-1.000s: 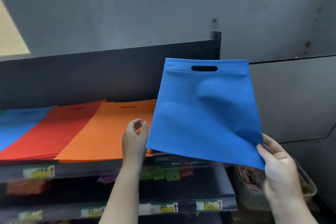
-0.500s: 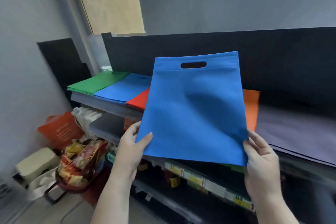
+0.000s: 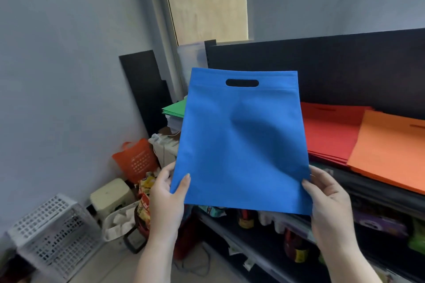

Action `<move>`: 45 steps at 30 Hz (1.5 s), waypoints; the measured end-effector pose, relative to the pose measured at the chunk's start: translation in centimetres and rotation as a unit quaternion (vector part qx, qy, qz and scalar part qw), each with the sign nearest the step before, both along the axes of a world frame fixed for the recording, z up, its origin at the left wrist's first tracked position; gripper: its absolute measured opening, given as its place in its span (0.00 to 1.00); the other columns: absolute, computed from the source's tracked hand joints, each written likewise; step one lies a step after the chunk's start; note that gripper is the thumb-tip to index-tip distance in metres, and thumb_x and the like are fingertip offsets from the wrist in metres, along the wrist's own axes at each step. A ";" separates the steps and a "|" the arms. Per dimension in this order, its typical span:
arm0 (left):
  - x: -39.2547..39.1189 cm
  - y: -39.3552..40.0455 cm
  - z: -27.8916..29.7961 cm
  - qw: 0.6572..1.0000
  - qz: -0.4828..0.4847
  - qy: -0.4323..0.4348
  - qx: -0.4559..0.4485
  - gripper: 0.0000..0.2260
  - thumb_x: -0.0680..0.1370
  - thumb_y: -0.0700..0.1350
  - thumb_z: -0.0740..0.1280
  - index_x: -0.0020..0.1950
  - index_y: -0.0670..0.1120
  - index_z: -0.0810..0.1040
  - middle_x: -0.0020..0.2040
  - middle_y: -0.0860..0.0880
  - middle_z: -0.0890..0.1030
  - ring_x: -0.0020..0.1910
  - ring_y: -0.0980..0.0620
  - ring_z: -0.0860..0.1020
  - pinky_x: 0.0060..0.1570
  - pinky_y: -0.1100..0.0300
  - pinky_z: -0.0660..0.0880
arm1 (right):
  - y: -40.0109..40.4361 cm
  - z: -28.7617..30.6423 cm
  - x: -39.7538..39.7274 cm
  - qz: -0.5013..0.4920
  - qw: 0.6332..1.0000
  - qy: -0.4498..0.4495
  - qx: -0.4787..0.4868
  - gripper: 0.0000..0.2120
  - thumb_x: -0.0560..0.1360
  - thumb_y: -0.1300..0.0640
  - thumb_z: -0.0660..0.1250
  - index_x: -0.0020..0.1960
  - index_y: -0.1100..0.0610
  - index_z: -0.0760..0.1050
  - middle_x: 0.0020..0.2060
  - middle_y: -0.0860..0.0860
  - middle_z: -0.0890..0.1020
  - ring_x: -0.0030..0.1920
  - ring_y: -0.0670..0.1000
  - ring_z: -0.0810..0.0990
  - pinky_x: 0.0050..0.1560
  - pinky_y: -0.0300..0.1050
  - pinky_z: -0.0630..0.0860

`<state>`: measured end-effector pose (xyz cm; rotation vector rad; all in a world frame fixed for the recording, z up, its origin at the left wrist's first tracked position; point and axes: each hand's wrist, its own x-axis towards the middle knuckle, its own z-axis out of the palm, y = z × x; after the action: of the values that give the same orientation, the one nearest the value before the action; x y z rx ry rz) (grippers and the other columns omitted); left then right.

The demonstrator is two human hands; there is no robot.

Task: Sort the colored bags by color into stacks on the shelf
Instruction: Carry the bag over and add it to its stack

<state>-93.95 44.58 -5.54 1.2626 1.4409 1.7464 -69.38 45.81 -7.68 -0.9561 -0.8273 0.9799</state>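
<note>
A flat blue non-woven bag with a die-cut slot handle [image 3: 241, 142] is held upright in front of the shelf by both hands. Its lower left corner is pinched by the left hand [image 3: 170, 195], thumb on the front face and fingers curled behind; its lower right corner is pinched the same way by the right hand [image 3: 328, 197].

Compared with half a second ago, the view has been swung further left — more of the floor is now seen, where a white perforated plastic crate [image 3: 53, 234] and an orange tote bag [image 3: 135, 161] stand. The blue stack seen earlier on the shelf is now hidden behind the held bag.

Farther back, on the dark shelf [image 3: 379, 193], a stack of orange bags [image 3: 388, 151] lies just beside a stack of red bags [image 3: 331, 131] — and only an edge of the green stack [image 3: 174, 109] is seen at the left.
</note>
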 end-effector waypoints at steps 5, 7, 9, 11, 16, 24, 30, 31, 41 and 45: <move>-3.7 4.1 -0.7 1.000 0.007 0.014 0.007 0.08 0.77 0.42 0.67 0.51 0.55 0.77 0.47 0.58 0.84 0.46 0.58 0.82 0.42 0.61 0.76 | 3.6 0.1 -2.9 0.001 0.999 -0.050 0.005 0.16 0.77 0.70 0.62 0.46 0.50 0.80 0.41 0.43 0.85 0.40 0.39 0.82 0.36 0.29 0.75; -4.5 6.3 -0.9 1.000 0.008 0.025 0.006 0.08 0.77 0.42 0.67 0.50 0.57 0.77 0.46 0.59 0.84 0.45 0.59 0.82 0.41 0.61 0.76 | 5.4 0.4 -3.4 -0.001 0.997 -0.083 0.009 0.15 0.76 0.69 0.64 0.46 0.50 0.80 0.42 0.44 0.85 0.41 0.40 0.82 0.39 0.30 0.76; -5.1 8.8 -1.0 0.999 0.009 0.041 0.007 0.09 0.77 0.43 0.68 0.48 0.59 0.77 0.45 0.60 0.84 0.45 0.59 0.82 0.40 0.61 0.76 | 7.5 0.6 -3.7 -0.015 0.994 -0.107 0.015 0.15 0.75 0.70 0.64 0.45 0.51 0.80 0.42 0.46 0.85 0.41 0.41 0.83 0.39 0.31 0.77; -5.4 11.6 -1.1 0.998 0.010 0.058 0.010 0.10 0.77 0.43 0.68 0.47 0.61 0.76 0.45 0.62 0.83 0.44 0.61 0.81 0.39 0.62 0.76 | 9.8 1.0 -3.9 -0.036 0.989 -0.141 0.024 0.15 0.74 0.71 0.65 0.44 0.51 0.80 0.40 0.44 0.85 0.40 0.40 0.82 0.38 0.30 0.76; -5.2 19.1 -0.2 0.997 0.003 0.076 0.026 0.10 0.77 0.43 0.68 0.48 0.59 0.75 0.42 0.62 0.83 0.42 0.65 0.81 0.35 0.71 0.76 | 16.2 2.0 -3.7 -0.077 0.972 -0.220 0.031 0.16 0.71 0.73 0.66 0.41 0.52 0.78 0.35 0.42 0.84 0.36 0.38 0.80 0.37 0.31 0.75; -3.7 29.5 0.7 0.983 -0.040 0.179 0.030 0.08 0.76 0.42 0.68 0.49 0.56 0.75 0.44 0.61 0.80 0.43 0.64 0.80 0.38 0.68 0.75 | 23.2 2.8 -1.9 -0.141 0.934 -0.329 0.017 0.17 0.68 0.72 0.67 0.38 0.48 0.75 0.33 0.39 0.82 0.32 0.39 0.77 0.33 0.27 0.70; -3.2 35.4 0.2 0.958 -0.074 0.276 -0.007 0.08 0.77 0.42 0.69 0.52 0.53 0.75 0.43 0.65 0.76 0.41 0.70 0.75 0.36 0.74 0.70 | 26.3 2.4 -1.4 -0.167 0.888 -0.425 -0.046 0.18 0.68 0.69 0.71 0.38 0.45 0.73 0.32 0.42 0.79 0.30 0.40 0.75 0.34 0.26 0.68; -3.2 36.0 0.0 0.954 -0.085 0.285 -0.017 0.08 0.77 0.41 0.69 0.53 0.51 0.75 0.44 0.63 0.77 0.43 0.67 0.76 0.40 0.73 0.71 | 26.4 2.4 -1.4 -0.167 0.878 -0.444 -0.062 0.17 0.68 0.68 0.72 0.40 0.46 0.74 0.31 0.42 0.78 0.30 0.40 0.75 0.34 0.26 0.68; -5.4 40.6 -1.2 0.871 -0.151 0.461 -0.079 0.21 0.72 0.48 0.72 0.63 0.46 0.74 0.51 0.53 0.76 0.54 0.50 0.74 0.55 0.55 0.70 | 26.5 2.0 -3.5 -0.160 0.794 -0.531 -0.249 0.23 0.65 0.62 0.74 0.60 0.55 0.78 0.30 0.47 0.78 0.35 0.48 0.75 0.38 0.42 0.66; -5.2 42.3 -0.2 0.854 -0.156 0.494 -0.042 0.20 0.74 0.50 0.69 0.65 0.47 0.73 0.58 0.51 0.76 0.55 0.50 0.73 0.56 0.55 0.69 | 26.6 2.4 -4.2 -0.210 0.769 -0.550 -0.249 0.22 0.68 0.60 0.74 0.61 0.56 0.77 0.33 0.47 0.74 0.37 0.49 0.71 0.38 0.41 0.60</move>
<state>-99.10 86.87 -5.72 2.3597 1.6233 0.7657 -73.55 72.43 -5.33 -2.1647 -1.2342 0.1257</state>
